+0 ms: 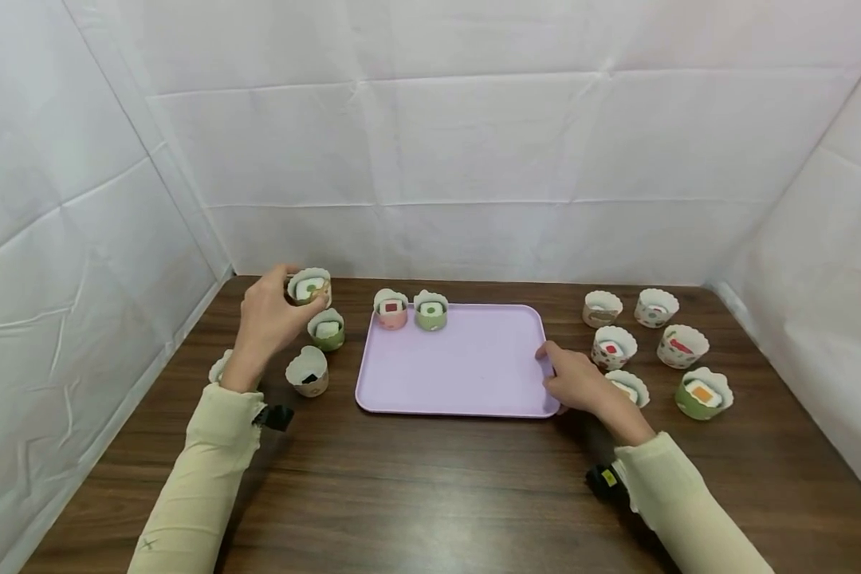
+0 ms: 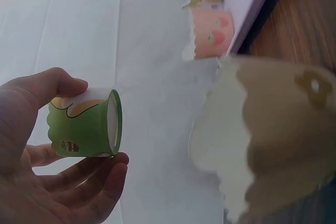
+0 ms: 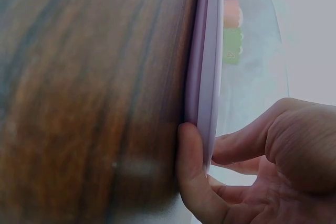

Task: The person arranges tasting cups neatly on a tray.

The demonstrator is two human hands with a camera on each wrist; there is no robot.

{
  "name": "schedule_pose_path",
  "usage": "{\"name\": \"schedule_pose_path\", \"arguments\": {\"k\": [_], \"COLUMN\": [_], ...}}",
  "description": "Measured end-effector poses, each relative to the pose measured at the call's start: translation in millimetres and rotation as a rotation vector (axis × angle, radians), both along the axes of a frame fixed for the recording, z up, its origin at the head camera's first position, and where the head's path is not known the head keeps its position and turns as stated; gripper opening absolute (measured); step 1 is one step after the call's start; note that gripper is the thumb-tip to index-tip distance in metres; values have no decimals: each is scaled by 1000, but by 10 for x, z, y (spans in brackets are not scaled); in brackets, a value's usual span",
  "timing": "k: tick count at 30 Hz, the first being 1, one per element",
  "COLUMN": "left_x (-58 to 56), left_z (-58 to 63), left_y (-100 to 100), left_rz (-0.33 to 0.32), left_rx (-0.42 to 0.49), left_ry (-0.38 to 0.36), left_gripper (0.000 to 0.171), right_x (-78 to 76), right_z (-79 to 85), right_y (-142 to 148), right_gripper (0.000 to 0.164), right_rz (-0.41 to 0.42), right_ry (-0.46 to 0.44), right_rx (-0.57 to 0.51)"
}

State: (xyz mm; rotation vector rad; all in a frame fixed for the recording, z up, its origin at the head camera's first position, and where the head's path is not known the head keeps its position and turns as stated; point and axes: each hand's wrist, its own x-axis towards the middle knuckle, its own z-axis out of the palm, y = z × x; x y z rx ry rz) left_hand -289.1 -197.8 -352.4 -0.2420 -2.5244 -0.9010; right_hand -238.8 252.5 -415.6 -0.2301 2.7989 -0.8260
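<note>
Well, white cloth (image 1: 473, 143) walls the table (image 1: 402, 494); left hand (image 1: 267, 319) pinches a cup (image 2: 84, 129) left of the tray (image 1: 459, 371), right hand (image 1: 577, 380) pinches its edge.

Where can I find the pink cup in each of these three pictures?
Head: the pink cup is left of centre, at the far left corner of the lilac tray.
Left wrist: the pink cup is in the upper part, right of centre, just left of the tray's edge.
Right wrist: the pink cup is high, right of centre, just right of the tray's edge.
Shared landmark: the lilac tray.
</note>
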Motion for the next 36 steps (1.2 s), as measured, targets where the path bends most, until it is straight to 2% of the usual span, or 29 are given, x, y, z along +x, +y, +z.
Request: {"name": "schedule_pose_path", "arguments": {"k": [12, 20, 29, 33, 36], "left_x": [-36, -104, -187, -220, -252], "left_z": [6, -34, -103, -105, -110], "left_y": [410, 748, 1066, 1207, 1329], "left_rz": [-89, -129, -171, -175, -203], "left_rx": [29, 95, 54, 43, 55], "left_ry": [10, 57, 0, -24, -49], "left_gripper": [55, 52, 56, 52, 49], "right_x": [-3, 4, 18, 10, 5], "right_z": [11, 10, -12, -2, 6], "right_y": [-6, -9, -21, -21, -11], "right_gripper": [45, 45, 46, 45, 45], "right_rz": [0, 0, -13, -4, -4], "right_ry": [-5, 3, -16, -15, -10], "right_rx": [-1, -2, -3, 3, 4]}}
